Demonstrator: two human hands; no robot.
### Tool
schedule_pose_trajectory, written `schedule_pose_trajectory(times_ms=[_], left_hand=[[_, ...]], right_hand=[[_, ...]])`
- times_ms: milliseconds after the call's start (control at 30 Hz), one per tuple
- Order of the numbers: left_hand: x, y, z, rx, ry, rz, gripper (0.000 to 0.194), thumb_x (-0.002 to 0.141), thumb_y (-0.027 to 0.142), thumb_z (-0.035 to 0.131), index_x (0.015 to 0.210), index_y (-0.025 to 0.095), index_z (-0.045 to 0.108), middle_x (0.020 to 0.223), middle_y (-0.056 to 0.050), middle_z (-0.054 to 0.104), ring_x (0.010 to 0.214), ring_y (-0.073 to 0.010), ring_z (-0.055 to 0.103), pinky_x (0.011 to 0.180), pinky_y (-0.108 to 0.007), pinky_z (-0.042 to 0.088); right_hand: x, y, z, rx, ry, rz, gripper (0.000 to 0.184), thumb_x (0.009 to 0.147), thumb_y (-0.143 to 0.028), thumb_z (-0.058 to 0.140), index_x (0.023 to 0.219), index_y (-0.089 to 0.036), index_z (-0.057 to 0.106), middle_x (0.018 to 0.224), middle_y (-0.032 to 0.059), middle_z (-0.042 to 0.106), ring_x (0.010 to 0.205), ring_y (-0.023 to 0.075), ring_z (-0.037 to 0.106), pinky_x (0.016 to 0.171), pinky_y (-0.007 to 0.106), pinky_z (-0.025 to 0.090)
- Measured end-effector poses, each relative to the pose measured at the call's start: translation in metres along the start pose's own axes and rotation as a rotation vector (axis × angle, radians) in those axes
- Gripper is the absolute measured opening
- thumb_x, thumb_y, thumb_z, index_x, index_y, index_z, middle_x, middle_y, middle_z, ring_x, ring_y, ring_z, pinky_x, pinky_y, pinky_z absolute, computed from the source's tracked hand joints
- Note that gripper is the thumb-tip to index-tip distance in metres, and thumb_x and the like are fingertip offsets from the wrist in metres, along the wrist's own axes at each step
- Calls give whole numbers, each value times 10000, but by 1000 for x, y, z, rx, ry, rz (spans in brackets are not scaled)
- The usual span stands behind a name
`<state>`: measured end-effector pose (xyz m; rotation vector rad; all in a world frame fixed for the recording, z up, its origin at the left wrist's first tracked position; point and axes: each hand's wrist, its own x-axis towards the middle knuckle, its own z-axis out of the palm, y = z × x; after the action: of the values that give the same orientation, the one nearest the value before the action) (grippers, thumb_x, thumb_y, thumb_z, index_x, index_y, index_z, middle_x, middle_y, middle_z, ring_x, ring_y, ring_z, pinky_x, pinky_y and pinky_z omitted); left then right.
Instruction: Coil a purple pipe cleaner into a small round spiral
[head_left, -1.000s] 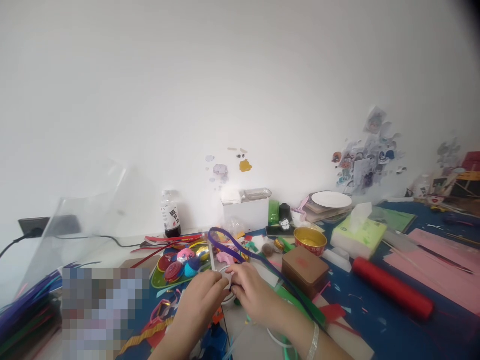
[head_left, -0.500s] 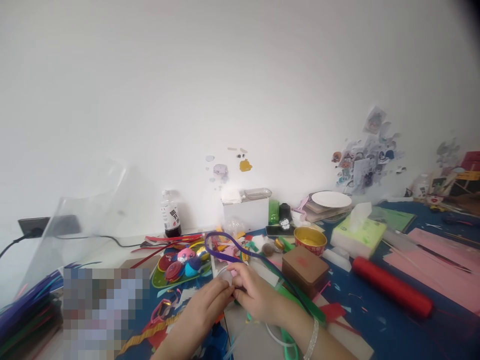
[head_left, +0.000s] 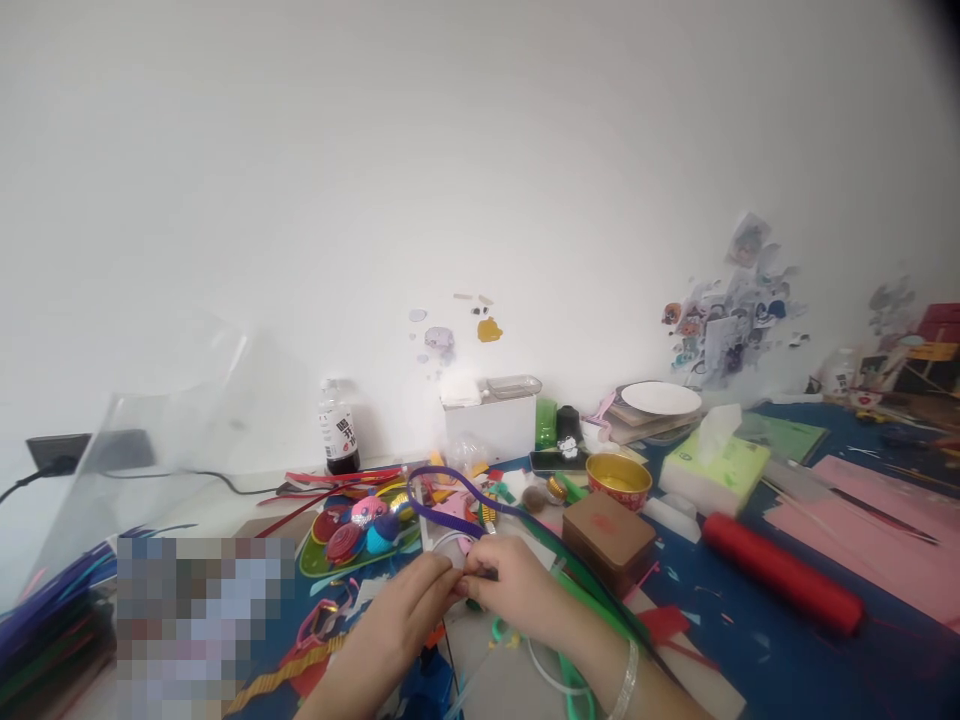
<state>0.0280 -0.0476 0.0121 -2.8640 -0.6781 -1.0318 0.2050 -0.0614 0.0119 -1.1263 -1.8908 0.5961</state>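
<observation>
My left hand (head_left: 411, 605) and my right hand (head_left: 511, 582) meet over the middle of the table, fingertips pinched together. What lies between them is mostly hidden by the fingers. A thin white band (head_left: 448, 538) curves up just beyond the fingertips; another white curve (head_left: 551, 672) shows below my right forearm. A purple strip (head_left: 450, 522) bends in a loop beyond my hands, one end passing behind my right fingers. Its darker length runs right, toward my right forearm. Green strips (head_left: 574, 680) lie below that forearm.
A green tray (head_left: 311, 563) with colourful ornaments stands at left. To the right are a brown box (head_left: 611, 530), a gold-lined bowl (head_left: 619, 475), a tissue pack (head_left: 716, 470) and a red roll (head_left: 784, 575). A bottle (head_left: 339, 430) stands by the wall.
My right fingers have curled in more tightly and shifted slightly downward. Both hands remain pinched together; the purple loop has barely moved. The view has shifted slightly.
</observation>
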Motion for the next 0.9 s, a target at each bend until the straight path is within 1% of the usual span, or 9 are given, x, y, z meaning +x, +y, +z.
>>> schedule_pose_trajectory(times_ms=[200,333,433,533,600,667,767,833,900], left_hand=[[-1,1,2,20,9,20,188,883,180,408,977,224,564,891,-31,642,765,-154,600,662,-217,493],[-2,-2,6,24,0,12,171,876,172,424,979,215,554,904,-43,633,791,-163,595,676,-227,488],[-1,-2,5,18,-26,-3,177,876,186,432,1007,218,546,898,-40,634,783,-157,593,683,-224,485],[0,-1,0,50,-18,65,232,891,187,392,1073,222,530,930,-46,641,802,-160,596,709,-234,486],[1,-1,-1,79,-4,92,261,889,180,387,1110,226,518,968,-52,639,824,-159,597,720,-234,488],[0,-3,3,116,37,75,254,871,172,426,1100,220,526,978,-59,632,844,-162,597,724,-237,492],[-1,-10,11,146,114,47,211,850,170,472,1045,194,550,950,-69,617,848,-169,600,727,-259,501],[-2,-14,15,116,119,36,198,854,178,470,1034,185,553,951,-72,607,852,-164,601,730,-257,506],[-4,-16,16,73,108,24,203,861,187,460,1044,184,548,979,-74,601,882,-161,601,752,-249,508]], right_hand=[[-2,0,-1,55,-31,21,143,738,-131,540,604,-177,560,585,-34,506,598,119,495,504,187,353],[-2,-1,0,28,-44,-5,170,738,-101,509,588,-175,538,604,-30,515,625,123,511,538,196,373],[-1,-3,-1,-2,-59,-44,178,754,-93,475,606,-175,530,647,-23,522,645,124,514,554,202,377],[-2,-6,-4,-4,-72,-81,167,768,-88,451,651,-181,525,674,-22,518,663,124,510,566,202,377],[-3,-8,-6,23,-92,-84,148,772,-86,440,704,-190,519,684,-27,512,658,120,501,558,198,369],[-4,-9,-8,91,-125,-60,147,786,-90,421,823,-207,503,678,-36,501,643,116,492,552,195,365],[-5,-8,-9,219,-196,-1,237,822,-110,390,1029,-224,403,675,-47,484,642,115,484,577,203,381],[-5,-6,-8,258,-226,24,278,835,-122,388,1089,-228,349,698,-44,485,663,117,482,609,216,392],[-5,-4,-8,265,-228,31,291,842,-128,390,1107,-233,333,719,-39,489,683,119,481,635,229,396]])
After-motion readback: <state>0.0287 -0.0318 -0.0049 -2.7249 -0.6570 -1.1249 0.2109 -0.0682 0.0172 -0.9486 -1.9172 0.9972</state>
